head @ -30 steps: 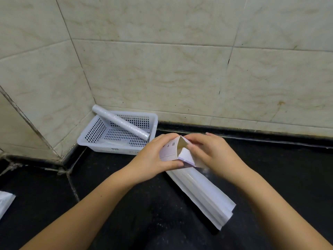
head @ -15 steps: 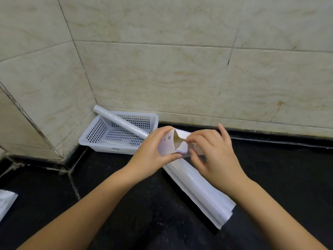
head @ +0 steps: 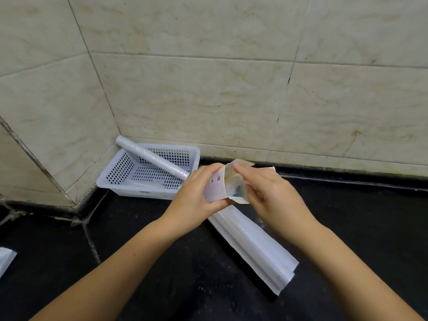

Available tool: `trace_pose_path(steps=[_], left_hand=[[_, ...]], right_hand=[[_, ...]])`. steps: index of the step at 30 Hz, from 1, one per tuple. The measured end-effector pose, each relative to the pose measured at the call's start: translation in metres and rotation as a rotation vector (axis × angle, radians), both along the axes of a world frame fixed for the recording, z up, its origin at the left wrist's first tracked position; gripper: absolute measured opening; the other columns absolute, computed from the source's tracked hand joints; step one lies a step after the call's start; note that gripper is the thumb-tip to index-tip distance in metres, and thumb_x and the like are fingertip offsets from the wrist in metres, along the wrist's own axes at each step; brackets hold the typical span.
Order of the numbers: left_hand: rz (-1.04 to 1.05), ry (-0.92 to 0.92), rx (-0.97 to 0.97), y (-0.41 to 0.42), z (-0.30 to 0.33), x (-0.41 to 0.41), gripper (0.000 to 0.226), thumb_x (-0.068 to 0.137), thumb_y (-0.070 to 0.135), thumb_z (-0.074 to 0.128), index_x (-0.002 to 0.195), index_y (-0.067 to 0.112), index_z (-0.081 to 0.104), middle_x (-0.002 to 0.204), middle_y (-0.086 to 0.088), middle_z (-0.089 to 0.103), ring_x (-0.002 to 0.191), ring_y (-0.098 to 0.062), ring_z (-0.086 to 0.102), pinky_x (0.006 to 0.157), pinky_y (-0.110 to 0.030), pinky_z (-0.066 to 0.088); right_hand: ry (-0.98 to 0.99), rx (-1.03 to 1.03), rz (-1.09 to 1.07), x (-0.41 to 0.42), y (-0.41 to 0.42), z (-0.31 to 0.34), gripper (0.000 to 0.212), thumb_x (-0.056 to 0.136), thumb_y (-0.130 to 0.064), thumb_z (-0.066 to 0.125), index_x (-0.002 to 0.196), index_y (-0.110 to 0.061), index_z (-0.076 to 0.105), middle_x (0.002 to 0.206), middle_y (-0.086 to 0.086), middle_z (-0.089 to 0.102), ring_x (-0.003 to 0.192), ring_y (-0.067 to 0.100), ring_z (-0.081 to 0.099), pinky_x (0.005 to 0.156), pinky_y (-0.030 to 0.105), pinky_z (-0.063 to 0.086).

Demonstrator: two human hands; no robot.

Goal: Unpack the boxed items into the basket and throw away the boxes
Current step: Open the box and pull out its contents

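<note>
Box [head: 234,205]: long, white, lying diagonally on the black counter [head: 347,216], its far end lifted between both hands, just beside the basket [head: 120,167]. Left hand [head: 196,200] is wrapped around that end, holding it firmly. Right hand [head: 266,193] has fingers curled narrow at the opening, pinching an end flap. Compared with half a second ago, the flaps are folded further back and the mouth of the box now gapes toward the camera. Judgement: opening is nearly done; pulling the contents out comes next.

Something bluish-green shows inside the mouth, possibly the item, but it is too blurred to identify. One wrapped roll [head: 150,156] already rests slanted across the basket, one end over the back corner. The near end of the box looks flattened. A white scrap [head: 5,260] at the left edge is cut off; unidentifiable.
</note>
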State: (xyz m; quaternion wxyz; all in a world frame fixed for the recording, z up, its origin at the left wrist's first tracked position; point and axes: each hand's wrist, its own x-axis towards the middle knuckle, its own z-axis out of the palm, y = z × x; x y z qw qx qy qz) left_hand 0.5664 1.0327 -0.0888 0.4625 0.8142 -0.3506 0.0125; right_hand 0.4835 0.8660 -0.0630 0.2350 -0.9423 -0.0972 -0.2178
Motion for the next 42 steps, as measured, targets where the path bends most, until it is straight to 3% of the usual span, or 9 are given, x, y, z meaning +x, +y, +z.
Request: trace_pose_path(steps=[6, 12, 14, 17, 21, 26, 31, 35, 42], left_hand=[[-0.107, 0.079, 0.032, 0.007, 0.005, 0.003, 0.055, 0.069, 0.045, 0.076, 0.117, 0.048, 0.05, 0.115, 0.019, 0.06, 0.113, -0.003, 0.053, 0.095, -0.025, 0.044], [-0.132, 0.039, 0.148, 0.006, 0.008, 0.006, 0.058, 0.065, 0.045, 0.074, 0.108, 0.065, 0.042, 0.11, 0.017, 0.059, 0.106, 0.006, 0.05, 0.093, -0.01, 0.037], [-0.148, 0.057, 0.163, 0.007, 0.007, 0.006, 0.055, 0.066, 0.044, 0.074, 0.109, 0.064, 0.046, 0.114, 0.01, 0.061, 0.107, 0.002, 0.053, 0.096, -0.017, 0.04], [-0.172, 0.086, 0.167, 0.008, 0.003, 0.005, 0.055, 0.065, 0.046, 0.073, 0.105, 0.071, 0.044, 0.116, 0.008, 0.062, 0.106, 0.002, 0.055, 0.096, -0.016, 0.04], [-0.158, 0.127, 0.17, 0.009, -0.002, 0.006, 0.06, 0.068, 0.044, 0.075, 0.122, 0.049, 0.051, 0.119, 0.008, 0.061, 0.108, 0.002, 0.054, 0.095, -0.013, 0.038], [-0.083, 0.122, 0.201, 0.026, -0.009, 0.016, 0.061, 0.071, 0.036, 0.078, 0.125, 0.039, 0.052, 0.121, 0.013, 0.059, 0.107, 0.007, 0.05, 0.089, -0.004, 0.035], [-0.016, 0.113, 0.226, 0.021, -0.016, 0.017, 0.054, 0.072, 0.039, 0.076, 0.121, 0.042, 0.053, 0.114, 0.011, 0.06, 0.103, 0.002, 0.052, 0.088, -0.006, 0.036], [0.006, 0.094, 0.3, 0.015, -0.022, 0.018, 0.057, 0.072, 0.043, 0.074, 0.125, 0.039, 0.051, 0.11, 0.008, 0.059, 0.102, -0.006, 0.053, 0.085, -0.012, 0.038], [0.085, 0.081, 0.497, 0.036, -0.06, 0.02, 0.055, 0.066, 0.061, 0.065, 0.115, 0.044, 0.046, 0.11, 0.013, 0.058, 0.102, -0.008, 0.051, 0.087, -0.03, 0.042]], right_hand=[[0.092, -0.371, 0.189, 0.008, -0.014, 0.012, 0.044, 0.083, -0.017, 0.064, 0.126, -0.018, 0.055, 0.12, 0.002, 0.063, 0.096, 0.028, 0.06, 0.075, 0.04, 0.053], [0.157, -0.586, 0.305, 0.016, -0.012, 0.01, 0.024, 0.091, -0.034, 0.041, 0.097, -0.019, 0.059, 0.101, -0.004, 0.067, 0.084, 0.024, 0.056, 0.06, 0.035, 0.041], [0.147, -0.528, 0.306, 0.016, -0.01, 0.007, 0.03, 0.087, -0.038, 0.037, 0.085, -0.018, 0.059, 0.077, 0.001, 0.064, 0.067, 0.023, 0.047, 0.052, 0.031, 0.032], [0.209, -0.414, 0.21, 0.02, -0.007, 0.001, 0.051, 0.08, -0.046, 0.019, 0.092, -0.018, 0.06, 0.075, 0.002, 0.057, 0.072, 0.021, 0.046, 0.056, 0.032, 0.036], [0.237, -0.202, 0.15, 0.023, -0.01, -0.004, 0.017, 0.088, -0.03, 0.047, 0.079, -0.018, 0.055, 0.064, -0.007, 0.045, 0.067, 0.018, 0.042, 0.059, 0.033, 0.038], [0.356, 0.201, 0.109, 0.02, -0.042, 0.001, 0.015, 0.082, -0.014, 0.058, 0.074, -0.026, 0.058, 0.065, -0.013, 0.058, 0.057, 0.004, 0.047, 0.057, 0.022, 0.04], [0.605, 0.401, 0.28, 0.019, -0.038, -0.005, 0.022, 0.071, -0.015, 0.05, 0.093, -0.014, 0.052, 0.095, 0.014, 0.063, 0.077, 0.022, 0.054, 0.071, 0.042, 0.047], [0.659, 0.198, 0.259, 0.024, -0.036, -0.007, 0.051, 0.068, -0.049, 0.059, 0.116, -0.042, 0.042, 0.095, -0.006, 0.061, 0.065, 0.002, 0.05, 0.062, 0.019, 0.041], [0.575, -0.195, 0.183, 0.056, -0.047, -0.017, 0.021, 0.084, -0.018, 0.055, 0.1, -0.026, 0.067, 0.093, -0.007, 0.069, 0.082, 0.01, 0.06, 0.076, 0.031, 0.05]])
